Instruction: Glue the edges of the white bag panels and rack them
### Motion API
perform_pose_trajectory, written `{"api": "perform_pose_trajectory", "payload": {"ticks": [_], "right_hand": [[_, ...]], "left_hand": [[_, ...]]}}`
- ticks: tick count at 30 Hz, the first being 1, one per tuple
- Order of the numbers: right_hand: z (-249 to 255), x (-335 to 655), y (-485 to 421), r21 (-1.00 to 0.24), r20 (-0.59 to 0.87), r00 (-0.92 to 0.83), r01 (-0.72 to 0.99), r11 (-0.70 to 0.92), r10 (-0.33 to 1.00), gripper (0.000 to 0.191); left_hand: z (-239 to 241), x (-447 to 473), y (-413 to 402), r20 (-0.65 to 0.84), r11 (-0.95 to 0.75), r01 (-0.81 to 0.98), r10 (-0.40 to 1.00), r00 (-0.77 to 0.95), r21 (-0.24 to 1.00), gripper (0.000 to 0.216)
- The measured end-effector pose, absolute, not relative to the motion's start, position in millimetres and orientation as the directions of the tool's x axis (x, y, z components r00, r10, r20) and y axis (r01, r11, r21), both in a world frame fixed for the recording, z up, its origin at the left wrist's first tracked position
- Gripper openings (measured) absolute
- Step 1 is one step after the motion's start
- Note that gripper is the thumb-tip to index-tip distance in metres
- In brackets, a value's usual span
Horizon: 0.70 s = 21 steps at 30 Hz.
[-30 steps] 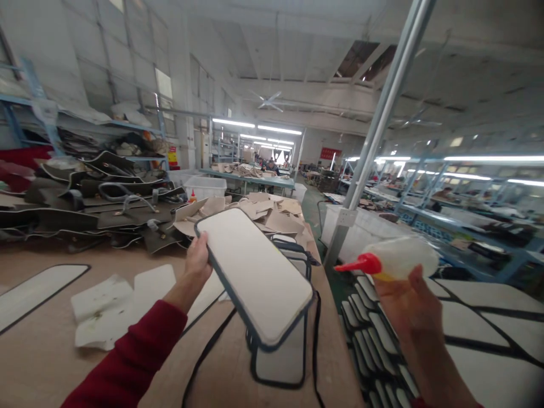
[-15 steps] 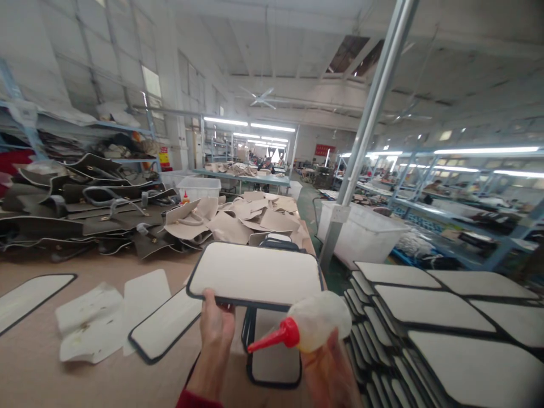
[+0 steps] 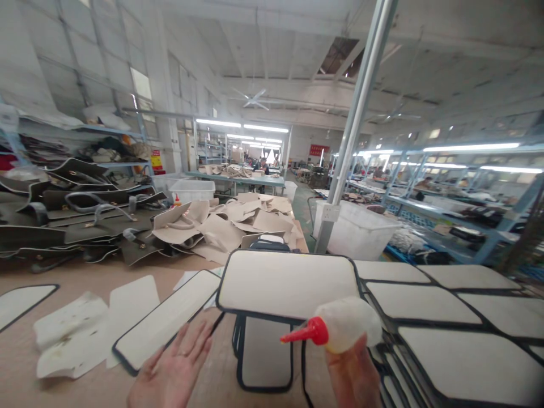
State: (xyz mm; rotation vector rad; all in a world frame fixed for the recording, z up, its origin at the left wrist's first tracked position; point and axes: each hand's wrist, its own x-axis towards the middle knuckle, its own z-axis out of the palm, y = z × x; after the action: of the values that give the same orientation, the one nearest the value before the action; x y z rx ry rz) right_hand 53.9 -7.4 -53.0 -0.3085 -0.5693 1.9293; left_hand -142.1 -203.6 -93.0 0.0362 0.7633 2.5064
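Note:
My right hand [image 3: 355, 377] grips a clear squeeze bottle [image 3: 344, 326] with a red nozzle that points left, low in the middle of the view. Just beyond the nozzle lies a white rounded panel with dark piping [image 3: 289, 283], resting on top of other panels. My left hand [image 3: 176, 371] is open, palm up and empty, near the front edge of the wooden table [image 3: 38, 391]. It hovers beside a long white panel [image 3: 168, 317] that lies flat on the table.
Rows of white piped panels [image 3: 429, 309] are laid out overlapping on the right. Dark bag parts [image 3: 80, 215] and tan pieces [image 3: 229, 221] are heaped at the table's back. A metal post [image 3: 355, 124], a white bin [image 3: 359, 229], and crumpled white sheets [image 3: 68, 331].
My left hand turned the white panel flat, set it down on the stack and let go; it now hangs open. My right hand brought the bottle from the right toward the middle.

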Motion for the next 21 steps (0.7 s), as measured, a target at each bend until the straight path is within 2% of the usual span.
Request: {"api": "perform_pose_trajectory", "payload": {"ticks": [2,3,4,6,9,11,13,16,19,21], "right_hand": [[-62,60,-5,-0.532,0.075,-0.449,-0.773,-0.345,0.890,0.067],[-67,62,-5,-0.539,0.095,-0.474,-0.764,-0.356,0.875,0.063],[-71,64,-7,-0.546,0.113,-0.503,-0.752,-0.369,0.857,0.058],[-78,66,-10,-0.564,0.141,-0.590,-0.708,-0.425,0.795,0.052],[-82,70,-12,-0.587,0.161,-0.700,-0.635,-0.502,0.696,0.047],[-85,72,-12,-0.601,0.157,-0.731,-0.604,-0.523,0.664,0.050],[-86,72,-13,-0.607,0.137,-0.734,-0.593,-0.529,0.666,0.055],[-83,69,-19,-0.595,0.101,-0.715,-0.600,-0.534,0.691,0.058],[-76,66,-28,-0.587,0.107,-0.679,-0.632,-0.505,0.726,0.058],[-70,70,-33,-0.610,0.148,-0.620,-0.670,-0.422,0.770,0.053]], "left_hand": [[-77,-155,-212,-0.103,-0.637,-0.268,0.284,-0.953,0.722,0.046],[-64,-159,-212,0.003,-0.558,-0.115,0.207,-0.978,0.822,0.047],[-47,-161,-208,0.146,-0.445,0.036,0.215,-0.966,0.895,0.052],[-9,-160,-192,0.311,-0.239,0.230,0.398,-0.863,0.943,0.064],[39,-155,-156,0.439,-0.281,0.337,0.612,-0.658,0.898,0.069],[55,-156,-133,0.440,-0.292,0.338,0.706,-0.555,0.895,0.072],[59,-161,-116,0.389,-0.204,0.396,0.791,-0.472,0.895,0.069],[52,-172,-100,0.280,-0.112,0.505,0.922,-0.269,0.856,0.054],[43,-184,-92,0.202,-0.127,0.507,0.975,-0.096,0.853,0.038],[37,-191,-91,0.179,-0.124,0.452,0.981,-0.081,0.883,0.037]]}}
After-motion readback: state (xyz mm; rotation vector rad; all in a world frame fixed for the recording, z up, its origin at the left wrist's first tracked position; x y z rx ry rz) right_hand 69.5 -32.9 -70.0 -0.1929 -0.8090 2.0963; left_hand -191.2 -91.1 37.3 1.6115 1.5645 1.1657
